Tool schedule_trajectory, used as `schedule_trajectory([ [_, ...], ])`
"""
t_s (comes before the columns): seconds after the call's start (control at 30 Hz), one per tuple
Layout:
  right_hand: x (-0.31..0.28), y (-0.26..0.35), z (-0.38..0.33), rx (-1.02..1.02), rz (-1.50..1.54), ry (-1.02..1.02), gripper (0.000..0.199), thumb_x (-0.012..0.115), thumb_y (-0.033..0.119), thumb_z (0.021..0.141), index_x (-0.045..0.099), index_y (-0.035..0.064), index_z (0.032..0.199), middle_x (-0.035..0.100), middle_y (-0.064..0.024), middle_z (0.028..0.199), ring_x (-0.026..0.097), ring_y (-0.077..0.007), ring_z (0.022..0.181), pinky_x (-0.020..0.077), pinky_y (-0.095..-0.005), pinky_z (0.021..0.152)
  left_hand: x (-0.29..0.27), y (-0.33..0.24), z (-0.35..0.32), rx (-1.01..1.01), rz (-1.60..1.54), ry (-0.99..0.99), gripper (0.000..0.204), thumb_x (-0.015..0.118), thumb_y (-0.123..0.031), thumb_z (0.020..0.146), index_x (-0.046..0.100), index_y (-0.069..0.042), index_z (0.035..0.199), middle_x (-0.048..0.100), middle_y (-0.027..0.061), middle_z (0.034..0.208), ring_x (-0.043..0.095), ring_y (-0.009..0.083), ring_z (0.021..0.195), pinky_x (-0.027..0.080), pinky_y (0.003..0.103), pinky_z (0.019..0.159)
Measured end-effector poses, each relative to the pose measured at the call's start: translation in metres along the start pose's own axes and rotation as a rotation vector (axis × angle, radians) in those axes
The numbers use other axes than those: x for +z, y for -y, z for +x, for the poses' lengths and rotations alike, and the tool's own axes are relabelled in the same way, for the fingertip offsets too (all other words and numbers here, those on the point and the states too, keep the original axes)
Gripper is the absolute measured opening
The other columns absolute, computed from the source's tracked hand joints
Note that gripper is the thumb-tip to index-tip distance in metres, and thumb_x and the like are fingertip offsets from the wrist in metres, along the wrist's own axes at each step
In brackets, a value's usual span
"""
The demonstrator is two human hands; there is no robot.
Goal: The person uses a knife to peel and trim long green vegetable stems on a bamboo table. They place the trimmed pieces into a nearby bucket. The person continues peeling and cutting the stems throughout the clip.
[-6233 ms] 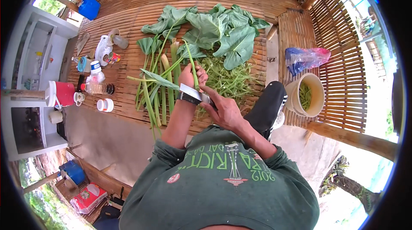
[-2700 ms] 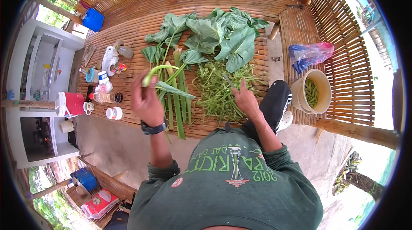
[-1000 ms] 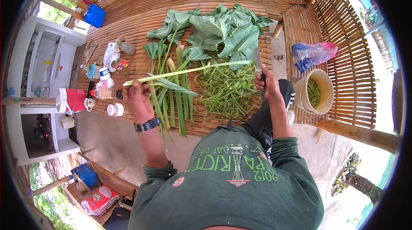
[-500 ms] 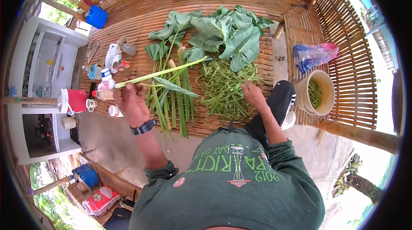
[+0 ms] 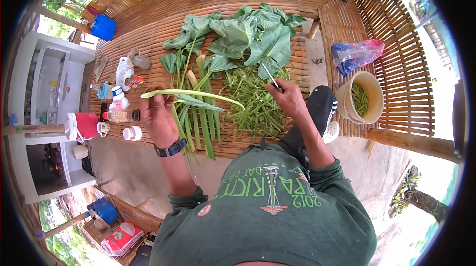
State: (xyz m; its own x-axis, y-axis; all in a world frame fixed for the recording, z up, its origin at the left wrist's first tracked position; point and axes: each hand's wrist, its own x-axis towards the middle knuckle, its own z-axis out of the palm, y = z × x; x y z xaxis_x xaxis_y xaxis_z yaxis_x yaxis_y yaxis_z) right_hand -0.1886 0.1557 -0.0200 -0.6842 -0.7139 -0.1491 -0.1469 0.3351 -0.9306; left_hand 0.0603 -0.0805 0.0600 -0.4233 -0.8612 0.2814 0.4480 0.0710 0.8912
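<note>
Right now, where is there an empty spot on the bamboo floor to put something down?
Bare slats lie between the blue bucket and the big leaves, and on the side platform above the plastic bag. It is crowded by the bottles and cups, and the middle is covered by stalks and the trimmings pile.

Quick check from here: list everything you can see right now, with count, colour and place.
Long stalk: one, pale green, held in the left hand.
Broad leaves: a pile, green, far side of the bamboo platform.
Cut stems: a heap, green, under the right hand.
Leaf stalks: several, green, beside the left hand.
Bucket: one, cream, right, green pieces inside.
Plastic bag: one, blue and pink, behind the bucket.
Bottles and jars: several, mixed, left edge.
Red jug: one, left.
Knife: one, in the right hand.
Left hand: grip on the stalk.
Right hand: grip on the knife.
</note>
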Motion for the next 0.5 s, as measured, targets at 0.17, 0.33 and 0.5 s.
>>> schedule_trajectory([
  [0.17, 0.017, 0.037, 0.006, -0.220, 0.186, 0.211, 0.028, 0.076, 0.026, 0.099, 0.076, 0.0037, 0.116, 0.061, -0.0031, 0.093, 0.053, -0.0126, 0.083, 0.0438, -0.0308, 0.073, 0.008, 0.006, -0.005, -0.016, -0.005, 0.046, 0.026, 0.064, -0.007, 0.104, 0.063, -0.002, 0.130, 0.071, 0.0115, 0.119, 0.071, 0.0267, 0.106, 0.059, 0.039, 0.089],
  [0.33, 0.031, 0.053, 0.006, -0.278, 0.196, 0.360, 0.028, 0.078, 0.026, 0.097, 0.077, 0.0053, 0.116, 0.059, -0.0029, 0.089, 0.053, -0.0133, 0.080, 0.0437, -0.0318, 0.071, 0.024, 0.007, -0.010, -0.041, -0.033, 0.072, 0.027, 0.063, -0.007, 0.105, 0.062, -0.003, 0.131, 0.070, 0.0112, 0.121, 0.070, 0.0272, 0.108, 0.058, 0.041, 0.092],
  [0.5, 0.045, 0.033, 0.006, -0.464, 0.122, 0.331, 0.022, 0.077, 0.025, 0.096, 0.075, 0.0040, 0.105, 0.064, -0.0121, 0.091, 0.063, -0.0269, 0.086, 0.0504, -0.0404, 0.077, 0.005, 0.030, -0.010, -0.048, -0.049, 0.058, 0.025, 0.064, -0.008, 0.104, 0.063, -0.006, 0.129, 0.070, 0.0090, 0.120, 0.069, 0.0252, 0.109, 0.056, 0.047, 0.098],
])
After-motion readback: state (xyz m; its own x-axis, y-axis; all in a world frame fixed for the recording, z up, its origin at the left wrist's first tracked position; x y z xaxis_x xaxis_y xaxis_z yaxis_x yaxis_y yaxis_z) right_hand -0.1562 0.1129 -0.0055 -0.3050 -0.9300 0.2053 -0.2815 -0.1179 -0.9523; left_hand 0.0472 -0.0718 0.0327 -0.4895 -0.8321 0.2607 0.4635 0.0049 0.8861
